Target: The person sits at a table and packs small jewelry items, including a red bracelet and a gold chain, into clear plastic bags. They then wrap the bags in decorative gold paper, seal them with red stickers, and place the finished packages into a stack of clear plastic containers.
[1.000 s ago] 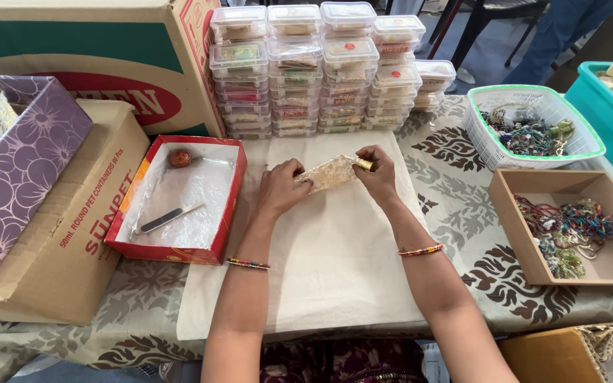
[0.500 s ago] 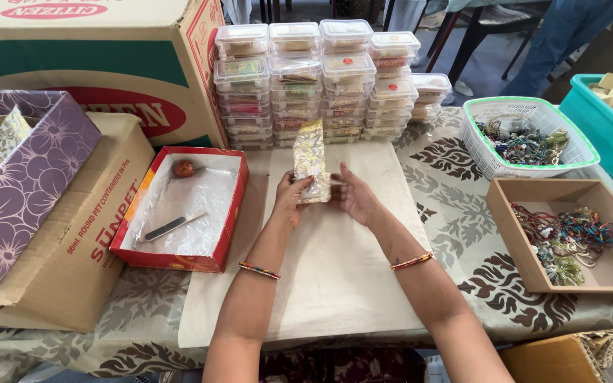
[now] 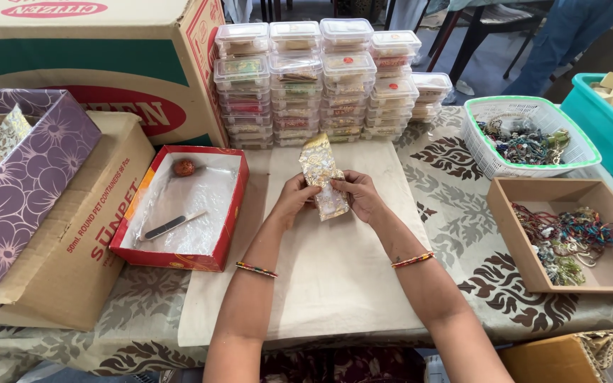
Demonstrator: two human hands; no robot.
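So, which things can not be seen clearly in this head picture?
- Gold pouch: its middle is covered by the left hand and right hand; contents hidden.
- Stacked clear boxes: contents too small to tell.
- Teal bin: cut off by the right edge.
- Person standing behind the table: only legs show, cut by the top edge.

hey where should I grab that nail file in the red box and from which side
Grip the nail file by its pale handle end, coming from above and the right. It lies flat and slanted on the plastic liner of the red box, the handle pointing toward open space inside.
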